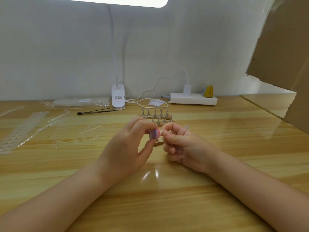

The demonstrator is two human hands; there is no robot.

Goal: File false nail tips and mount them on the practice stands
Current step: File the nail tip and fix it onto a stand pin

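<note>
left hand (127, 144): holding a small pink-and-purple file block (154, 133) up over the worktop (167, 190), grip closed around it with thumb below and fingers on top

right hand (180, 144): sitting right next to the left one, thumb and index finger pinching something tiny against the block's edge. Pretty sure it's a clear nail tip (161, 130) but it's too small and see-through to make out properly. Other fingers are curling in toward the palm

practice stands (157, 117): two rows of little metal pegs on wooden bases, sitting just behind the hands, toward the wall

more tips: clear strips and loose bits (25, 128) are lying scattered on the left side of the worktop, plus a plastic bag (82, 102) of them further back

lamp (118, 97): white clip-on one standing at the back edge, shining down from above

power strip (194, 98): lying at the back right with a white plug in it and a small yellow thing (209, 91) on top

cardboard (284, 56): big sheet leaning in on the far right
</note>
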